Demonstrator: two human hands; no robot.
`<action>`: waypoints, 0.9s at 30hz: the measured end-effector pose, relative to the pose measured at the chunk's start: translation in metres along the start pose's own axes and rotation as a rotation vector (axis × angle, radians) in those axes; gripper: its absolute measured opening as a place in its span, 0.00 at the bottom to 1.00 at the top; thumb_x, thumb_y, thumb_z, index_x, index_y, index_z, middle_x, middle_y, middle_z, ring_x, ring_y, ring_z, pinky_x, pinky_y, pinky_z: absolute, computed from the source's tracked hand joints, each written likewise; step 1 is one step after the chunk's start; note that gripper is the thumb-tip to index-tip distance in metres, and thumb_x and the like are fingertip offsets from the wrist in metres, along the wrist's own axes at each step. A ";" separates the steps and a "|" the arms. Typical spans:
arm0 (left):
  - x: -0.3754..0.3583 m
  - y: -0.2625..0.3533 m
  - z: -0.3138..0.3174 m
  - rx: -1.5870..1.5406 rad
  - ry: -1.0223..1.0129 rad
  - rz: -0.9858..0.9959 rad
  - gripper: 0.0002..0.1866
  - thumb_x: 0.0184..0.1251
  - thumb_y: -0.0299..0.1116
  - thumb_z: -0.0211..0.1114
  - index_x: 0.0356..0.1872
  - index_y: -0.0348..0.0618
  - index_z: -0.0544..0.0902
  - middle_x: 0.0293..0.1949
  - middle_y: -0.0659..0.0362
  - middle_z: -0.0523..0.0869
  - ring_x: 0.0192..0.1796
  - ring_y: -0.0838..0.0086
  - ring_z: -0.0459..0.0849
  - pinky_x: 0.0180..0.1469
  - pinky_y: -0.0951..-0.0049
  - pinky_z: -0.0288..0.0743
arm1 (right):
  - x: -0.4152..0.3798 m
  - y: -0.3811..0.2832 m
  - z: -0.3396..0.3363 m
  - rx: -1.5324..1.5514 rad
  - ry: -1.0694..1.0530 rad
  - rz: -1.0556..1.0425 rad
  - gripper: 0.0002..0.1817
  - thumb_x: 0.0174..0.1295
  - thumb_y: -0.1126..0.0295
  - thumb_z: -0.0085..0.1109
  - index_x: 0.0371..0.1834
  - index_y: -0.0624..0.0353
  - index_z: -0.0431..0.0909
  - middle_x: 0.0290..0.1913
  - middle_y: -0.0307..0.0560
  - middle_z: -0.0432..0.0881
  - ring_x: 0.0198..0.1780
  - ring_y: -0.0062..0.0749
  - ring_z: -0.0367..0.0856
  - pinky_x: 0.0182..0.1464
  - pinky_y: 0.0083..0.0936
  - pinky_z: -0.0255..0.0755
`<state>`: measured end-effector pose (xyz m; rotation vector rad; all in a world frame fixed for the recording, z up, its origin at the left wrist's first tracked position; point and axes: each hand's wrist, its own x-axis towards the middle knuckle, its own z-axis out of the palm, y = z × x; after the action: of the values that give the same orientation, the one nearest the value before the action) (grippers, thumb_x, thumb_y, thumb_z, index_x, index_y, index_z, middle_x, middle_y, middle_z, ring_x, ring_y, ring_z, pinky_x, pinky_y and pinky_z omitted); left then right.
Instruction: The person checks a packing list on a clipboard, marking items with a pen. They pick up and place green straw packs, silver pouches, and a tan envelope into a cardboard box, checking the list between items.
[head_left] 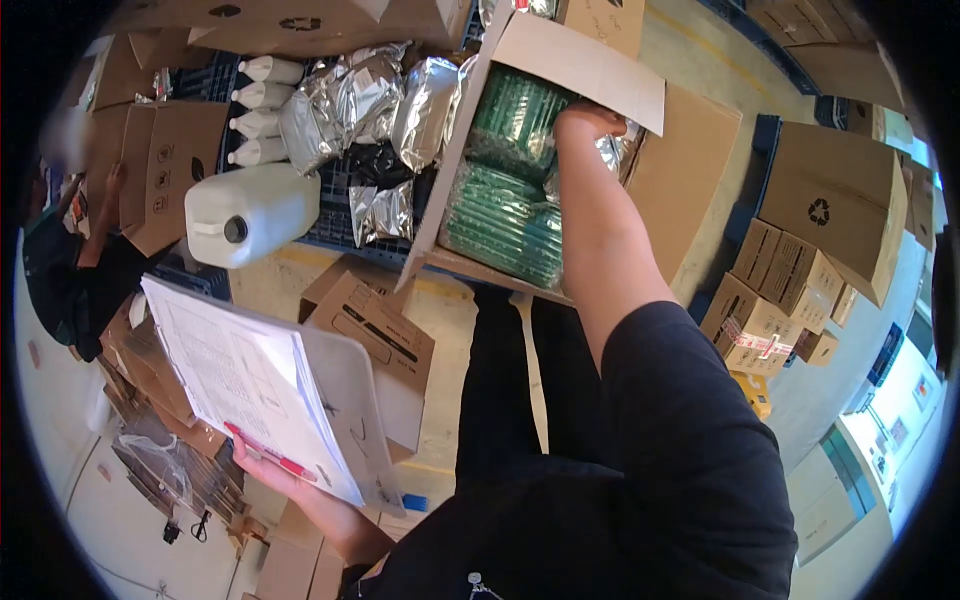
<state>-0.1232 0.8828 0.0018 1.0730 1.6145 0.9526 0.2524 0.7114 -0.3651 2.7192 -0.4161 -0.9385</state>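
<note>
My left hand (278, 474) grips the lower edge of a clear clipboard (352, 400) with a stack of printed papers (235, 370) on it. A red pen (270, 452) lies between its fingers and the top sheet. My right hand (590, 122) reaches into an open cardboard carton (685, 170), close under its raised flap (585, 62). Its fingers are curled, and what they hold is hidden. Green bubble-wrapped packs (503, 222) fill much of the carton, and a silver foil bag (612, 152) shows right below my right hand.
Silver foil bags (365, 95), white bottles (258, 122) and a white jerrycan (255, 215) stand on a blue pallet left of the carton. Brown cartons (790, 270) are stacked at right. Another person (75, 260) handles a box at far left. An open box (375, 350) sits on the floor.
</note>
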 end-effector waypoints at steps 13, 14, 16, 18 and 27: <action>0.007 -0.004 -0.035 -0.106 -0.116 -0.037 0.30 0.55 0.45 0.51 0.58 0.41 0.62 0.57 0.53 0.66 0.56 0.63 0.67 0.56 0.65 0.62 | -0.067 0.107 -0.060 0.504 0.090 -0.701 0.23 0.52 0.58 0.52 0.52 0.53 0.70 0.52 0.56 0.70 0.53 0.45 0.69 0.52 0.34 0.65; 0.006 -0.005 -0.037 -0.072 -0.103 -0.020 0.30 0.55 0.45 0.53 0.57 0.40 0.63 0.56 0.54 0.68 0.55 0.63 0.68 0.55 0.65 0.62 | -0.068 0.108 -0.057 0.502 0.086 -0.706 0.23 0.52 0.58 0.52 0.52 0.53 0.70 0.52 0.56 0.70 0.53 0.45 0.69 0.52 0.34 0.65; 0.001 -0.007 -0.037 -0.124 -0.123 -0.042 0.29 0.55 0.45 0.52 0.57 0.40 0.63 0.56 0.54 0.68 0.55 0.63 0.68 0.55 0.65 0.62 | -0.062 0.106 -0.048 0.544 0.846 -0.776 0.32 0.52 0.54 0.53 0.61 0.52 0.59 0.61 0.58 0.59 0.62 0.50 0.58 0.59 0.45 0.53; -0.007 -0.007 -0.032 -0.175 -0.148 -0.060 0.29 0.56 0.45 0.52 0.57 0.40 0.63 0.55 0.54 0.68 0.55 0.63 0.68 0.55 0.66 0.62 | -0.032 0.089 -0.013 0.616 0.842 -0.773 0.40 0.52 0.46 0.51 0.67 0.48 0.48 0.68 0.53 0.46 0.67 0.52 0.46 0.61 0.57 0.40; -0.052 -0.009 -0.025 -0.204 -0.140 -0.104 0.29 0.56 0.45 0.50 0.58 0.43 0.62 0.57 0.55 0.68 0.56 0.62 0.68 0.56 0.65 0.62 | -0.039 0.095 0.004 0.531 0.458 -1.109 0.28 0.55 0.49 0.48 0.57 0.51 0.62 0.57 0.56 0.64 0.57 0.49 0.64 0.55 0.52 0.56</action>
<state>-0.1402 0.8280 0.0144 0.8873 1.4120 0.9301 0.2031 0.6360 -0.3170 3.4780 1.1974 -0.3138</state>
